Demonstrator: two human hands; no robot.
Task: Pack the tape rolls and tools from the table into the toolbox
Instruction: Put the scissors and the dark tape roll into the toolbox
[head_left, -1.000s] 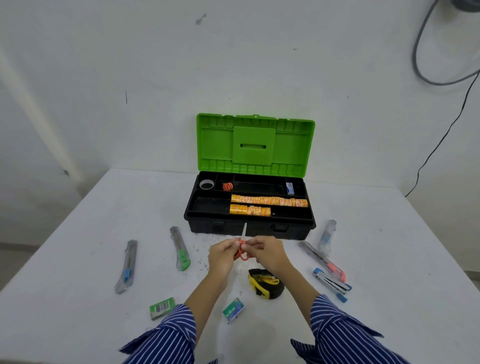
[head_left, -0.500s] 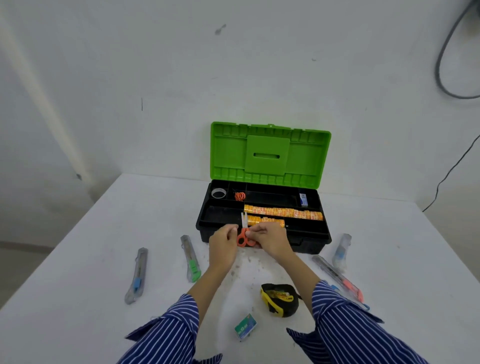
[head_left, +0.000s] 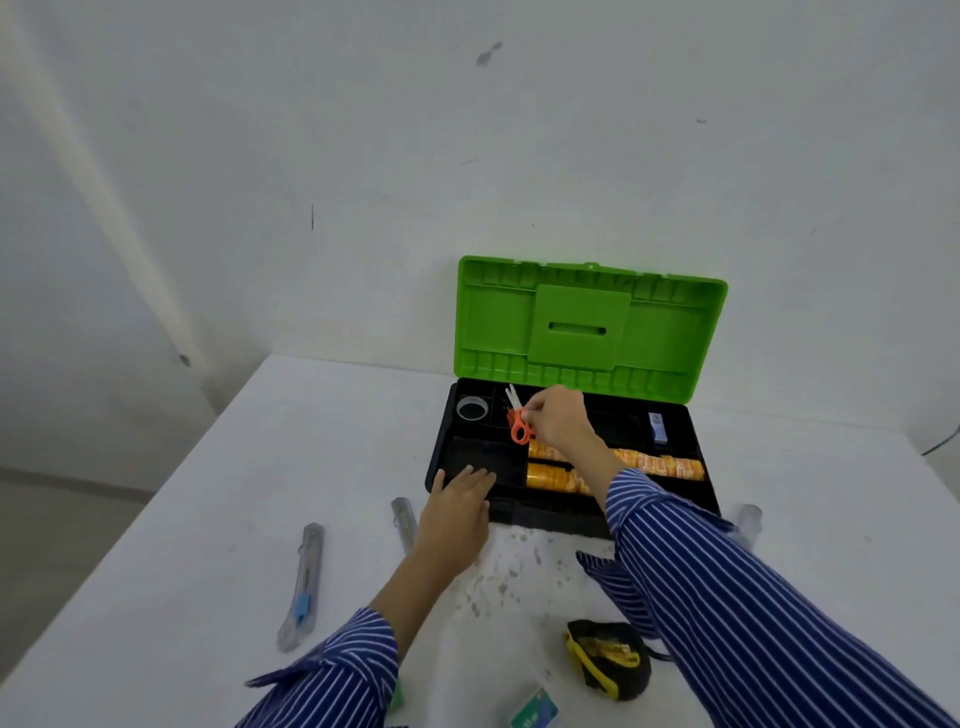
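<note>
A black toolbox (head_left: 441, 457) with an upright green lid (head_left: 587, 327) stands open at the table's back. My right hand (head_left: 558, 418) holds small orange-handled scissors (head_left: 518, 423) over the tray's back row, blades pointing up. My left hand (head_left: 457, 512) rests flat on the box's front left edge, fingers apart. In the tray lie a clear tape roll (head_left: 471, 408), two rows of yellow tape rolls (head_left: 670, 465) and a small blue-white item (head_left: 658, 427).
On the white table lie a utility knife with a blue slider (head_left: 304, 582), a second knife (head_left: 404, 519) partly behind my left hand, a black-yellow tape measure (head_left: 608, 657), a small green-blue box (head_left: 535, 712) and a clear item (head_left: 750, 519) right of the toolbox. Crumbs speckle the table's middle.
My right hand carried the scissors from in front of the toolbox up over its back row. My left hand let go of them and dropped onto the box's front edge.
</note>
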